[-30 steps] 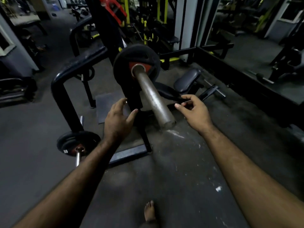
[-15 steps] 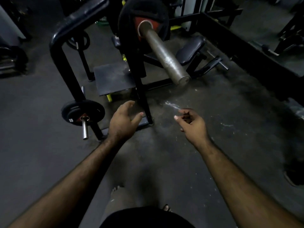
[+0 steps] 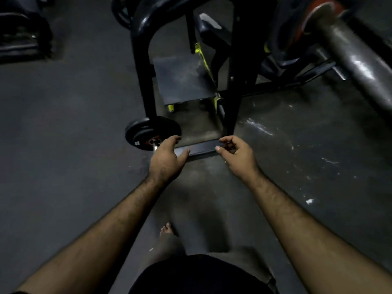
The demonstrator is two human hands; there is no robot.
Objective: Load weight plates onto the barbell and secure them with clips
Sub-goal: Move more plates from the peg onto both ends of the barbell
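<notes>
A thick grey barbell sleeve (image 3: 358, 60) runs in from the upper right, with a black and red plate (image 3: 297, 24) sitting on it near the rack upright. Low on the rack, a stack of small black plates (image 3: 148, 130) hangs on a short steel peg. My left hand (image 3: 167, 160) hovers just right of that stack, fingers spread and holding nothing, its fingertips over the peg's end. My right hand (image 3: 237, 155) is held out beside it, fingers loosely curled and empty. No clip is in sight.
The black rack frame (image 3: 142, 66) stands ahead, with a dark square footplate (image 3: 182, 79) and a base bar (image 3: 201, 148) on the floor under my hands. More plates (image 3: 23, 37) sit at the far left. My bare foot (image 3: 167, 229) is on the dark floor.
My view has dropped from the barbell sleeve to the floor. Both hands came down from beside the sleeve's end to just by the low plate stack, still empty.
</notes>
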